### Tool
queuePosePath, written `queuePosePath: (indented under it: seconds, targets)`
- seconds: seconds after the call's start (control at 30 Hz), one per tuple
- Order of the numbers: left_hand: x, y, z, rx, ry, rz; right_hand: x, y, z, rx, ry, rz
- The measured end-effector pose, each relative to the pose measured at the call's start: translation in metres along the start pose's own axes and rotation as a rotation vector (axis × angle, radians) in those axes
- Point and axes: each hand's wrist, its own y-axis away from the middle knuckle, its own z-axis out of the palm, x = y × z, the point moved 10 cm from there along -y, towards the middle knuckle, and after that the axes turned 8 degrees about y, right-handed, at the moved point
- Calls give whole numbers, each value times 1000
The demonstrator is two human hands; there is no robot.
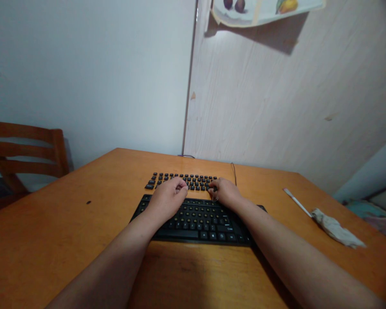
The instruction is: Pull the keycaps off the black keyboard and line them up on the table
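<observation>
1 head-worn camera looks from above the table, facing forward and down toward the wall; the keyboard lies near, below frame centre.

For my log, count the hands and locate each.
2: the left hand over the left half of the black keyboard, the right hand at the right end of the loose keycaps.

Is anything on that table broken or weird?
Yes: loose keys lie in rows on the table behind the keyboard, which shows yellowish spots in many places. Keys normally sit on a keyboard, so that looks odd.
</observation>
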Motion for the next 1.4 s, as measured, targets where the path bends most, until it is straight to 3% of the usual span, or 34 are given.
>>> queuePosePath:
  seconds: [0.6, 1.03, 1.17, 1.4]
  targets:
    - [1, 0, 0, 13, 0, 14, -1, 1, 2, -37, 25, 0]
    - [0, 0, 1, 9, -9, 18, 2, 2, 0, 23, -60, -3]
    - [1, 1, 1, 9, -4, 21, 12, 3, -11, 108, -139, 24]
    - [-1, 1, 4, -9, -22, 10, 37, 14, -52, 272, -371, 49]
